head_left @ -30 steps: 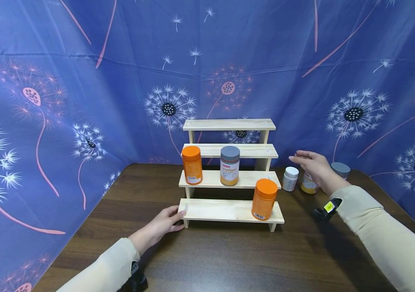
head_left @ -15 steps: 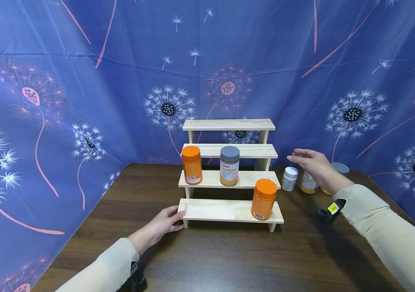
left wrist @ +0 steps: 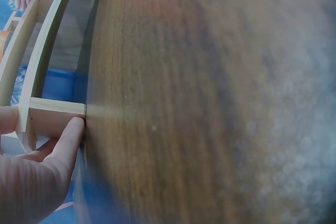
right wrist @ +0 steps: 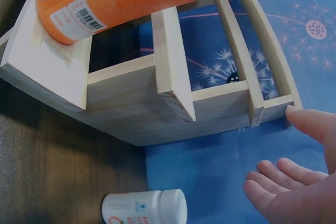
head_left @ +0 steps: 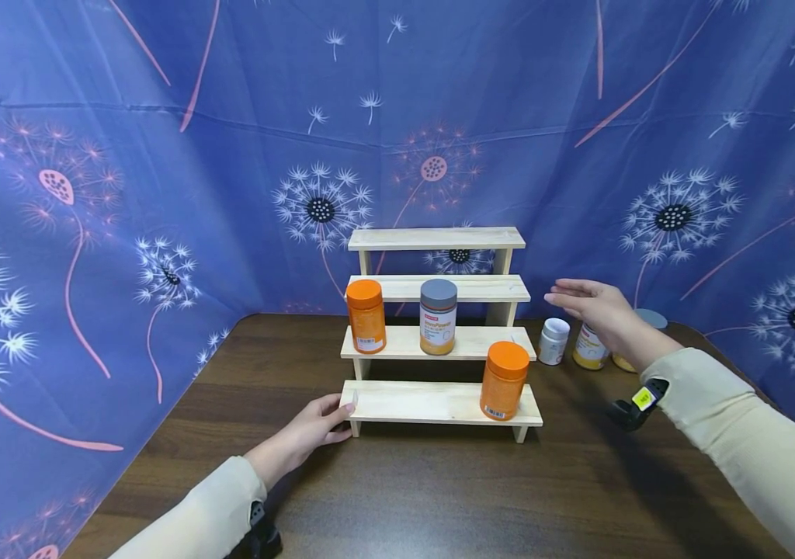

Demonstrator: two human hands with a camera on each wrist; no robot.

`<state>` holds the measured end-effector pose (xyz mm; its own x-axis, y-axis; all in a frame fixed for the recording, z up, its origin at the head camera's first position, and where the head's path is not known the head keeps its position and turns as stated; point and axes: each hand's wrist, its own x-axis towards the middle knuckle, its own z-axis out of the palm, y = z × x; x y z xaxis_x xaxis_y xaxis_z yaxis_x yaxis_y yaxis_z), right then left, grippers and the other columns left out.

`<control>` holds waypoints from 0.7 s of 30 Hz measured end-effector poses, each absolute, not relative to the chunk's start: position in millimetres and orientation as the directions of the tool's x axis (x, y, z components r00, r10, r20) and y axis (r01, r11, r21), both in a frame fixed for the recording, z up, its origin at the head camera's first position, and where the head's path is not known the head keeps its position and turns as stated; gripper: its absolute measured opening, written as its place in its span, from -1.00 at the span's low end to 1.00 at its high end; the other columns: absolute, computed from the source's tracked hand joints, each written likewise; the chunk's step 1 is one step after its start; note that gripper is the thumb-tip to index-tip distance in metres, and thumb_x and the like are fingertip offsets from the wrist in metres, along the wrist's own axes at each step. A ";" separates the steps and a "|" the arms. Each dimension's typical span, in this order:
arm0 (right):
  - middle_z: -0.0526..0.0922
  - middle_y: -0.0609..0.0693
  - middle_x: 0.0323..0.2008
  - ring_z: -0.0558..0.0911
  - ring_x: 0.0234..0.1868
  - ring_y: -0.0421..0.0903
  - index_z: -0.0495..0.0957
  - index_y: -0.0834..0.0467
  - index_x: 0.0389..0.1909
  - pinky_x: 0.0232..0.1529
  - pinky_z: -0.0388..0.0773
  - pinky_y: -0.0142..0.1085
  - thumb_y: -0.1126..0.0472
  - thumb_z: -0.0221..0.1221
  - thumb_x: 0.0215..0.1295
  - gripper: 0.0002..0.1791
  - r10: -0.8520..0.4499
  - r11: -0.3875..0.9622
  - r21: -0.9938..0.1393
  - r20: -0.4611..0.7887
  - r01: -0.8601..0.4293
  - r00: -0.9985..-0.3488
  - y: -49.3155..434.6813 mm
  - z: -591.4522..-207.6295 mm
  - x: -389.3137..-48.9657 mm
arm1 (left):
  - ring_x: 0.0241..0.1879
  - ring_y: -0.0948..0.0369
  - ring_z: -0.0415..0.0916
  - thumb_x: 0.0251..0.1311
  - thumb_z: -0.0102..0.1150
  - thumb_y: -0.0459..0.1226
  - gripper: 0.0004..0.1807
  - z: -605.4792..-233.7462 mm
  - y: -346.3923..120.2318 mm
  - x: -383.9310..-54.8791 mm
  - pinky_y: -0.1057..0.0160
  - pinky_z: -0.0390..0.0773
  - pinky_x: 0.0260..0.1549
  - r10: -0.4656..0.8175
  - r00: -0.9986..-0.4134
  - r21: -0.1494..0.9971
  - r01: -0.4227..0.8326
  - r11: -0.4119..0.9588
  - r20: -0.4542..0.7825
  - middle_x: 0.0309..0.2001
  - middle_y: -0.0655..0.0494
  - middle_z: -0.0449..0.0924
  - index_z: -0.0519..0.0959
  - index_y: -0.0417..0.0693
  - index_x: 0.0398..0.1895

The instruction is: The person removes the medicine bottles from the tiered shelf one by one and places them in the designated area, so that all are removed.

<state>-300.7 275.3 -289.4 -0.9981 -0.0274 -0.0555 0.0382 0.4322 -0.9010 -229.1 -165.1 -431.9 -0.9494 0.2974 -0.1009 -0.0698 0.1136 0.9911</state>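
Note:
A stepped wooden display shelf (head_left: 404, 401) stands on the table. My left hand (head_left: 307, 429) grips the left end of its lowest step, thumb above; in the left wrist view a finger (left wrist: 67, 142) lies against the end support. An orange jar (head_left: 505, 380) stands at the right of that step. One step up are another orange jar (head_left: 366, 317) and a grey-lidded jar (head_left: 437, 318). My right hand (head_left: 600, 312) hovers right of the shelf with fingers extended, holding nothing. Nearest below it are a small white bottle (head_left: 553, 341) and a yellow-based jar (head_left: 589, 349).
Another grey-lidded jar (head_left: 651, 318) is partly hidden behind my right wrist. The dark wooden table (head_left: 439, 497) reaches back to a blue dandelion-print cloth (head_left: 244, 194), which hangs behind and along both sides.
My right hand has drifted slightly left and up, still holding nothing. My left hand stays on the shelf end. The jars keep their places.

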 end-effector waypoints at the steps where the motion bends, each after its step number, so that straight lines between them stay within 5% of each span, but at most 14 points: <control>1: 0.13 0.20 0.47 0.18 0.45 0.13 -0.03 0.23 0.50 0.49 0.13 -0.03 -0.17 0.18 0.30 -0.04 -0.046 0.432 -0.901 -0.059 0.034 -0.997 275.3 -287.9 -299.8 | 0.00 0.18 0.51 0.38 0.08 -0.09 -0.28 -431.6 -165.2 -228.6 0.19 0.66 0.02 0.302 -0.948 0.991 -0.067 0.113 -0.099 0.09 -0.27 0.44 0.17 -0.56 0.30; 12: 0.11 0.16 0.48 0.10 0.48 0.14 -0.05 0.16 0.52 0.50 0.06 0.06 -0.18 0.17 0.29 -0.04 -0.178 0.436 -0.900 -0.100 0.013 -0.979 276.8 -271.0 -293.7 | 0.06 0.12 0.48 0.46 -0.05 -0.23 -0.42 -432.1 -163.0 -228.6 0.12 0.63 0.08 0.274 -0.952 0.985 -0.104 0.136 -0.139 0.16 -0.30 0.40 0.15 -0.51 0.34; 21: 0.17 0.21 0.45 0.22 0.43 0.15 0.00 0.19 0.50 0.47 0.16 0.01 -0.10 0.14 0.37 -0.14 -0.256 0.434 -0.898 -0.052 -0.067 -0.965 265.9 -262.5 -285.4 | 0.13 0.07 0.43 0.46 -0.06 -0.24 -0.42 -430.8 -162.9 -227.6 0.12 0.62 0.10 0.270 -0.952 0.984 -0.108 0.141 -0.143 0.18 -0.32 0.38 0.15 -0.52 0.34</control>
<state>-285.4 265.9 -262.5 -0.9652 -0.2563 -0.0517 -0.0671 0.4340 -0.8984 -227.6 -162.9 -430.8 -0.9521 0.2700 -0.1433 -0.1083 0.1406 0.9841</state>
